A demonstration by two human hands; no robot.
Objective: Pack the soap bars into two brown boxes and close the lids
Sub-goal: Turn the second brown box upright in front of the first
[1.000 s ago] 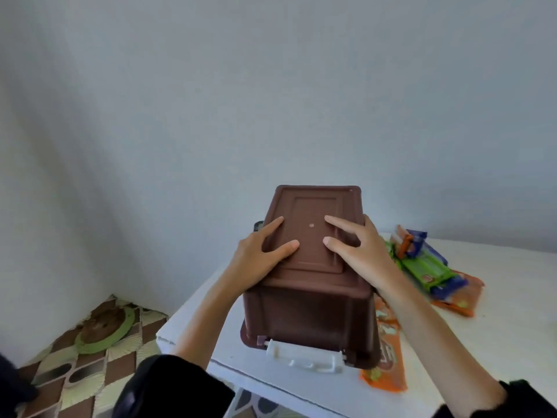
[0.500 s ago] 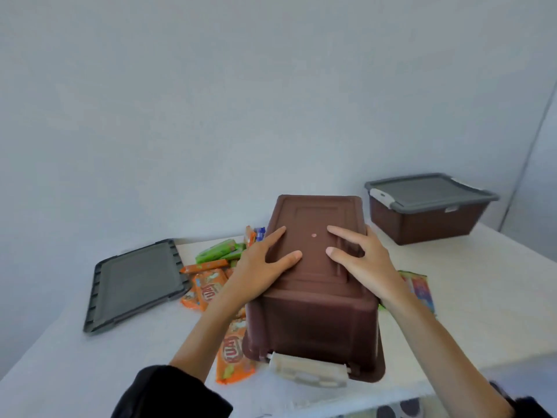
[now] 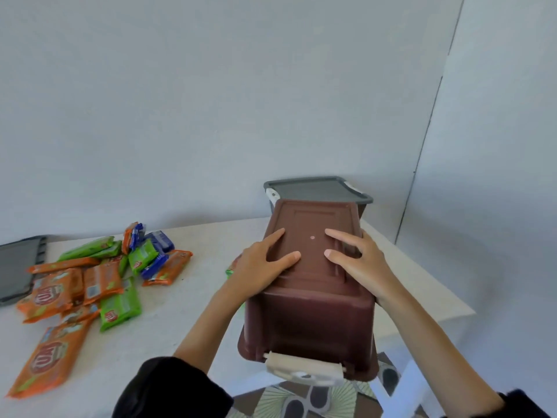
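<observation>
An upside-down brown box is held in front of me, its base facing up and a white latch on the near rim. My left hand and my right hand lie flat on the base, fingers spread, gripping the box from both sides. Behind it stands a second brown box with a grey lid shut on it. A heap of soap bars in orange, green and blue wrappers lies on the white table to the left. One green bar peeks out beside my left wrist.
A loose grey lid lies at the far left edge of the table. The table's right edge and a white leg are near my right forearm, with patterned floor below. A plain wall stands behind.
The view has swung to the right, with the box still in both hands. The soap heap now sits far left and the lidded box is straight behind the held box.
</observation>
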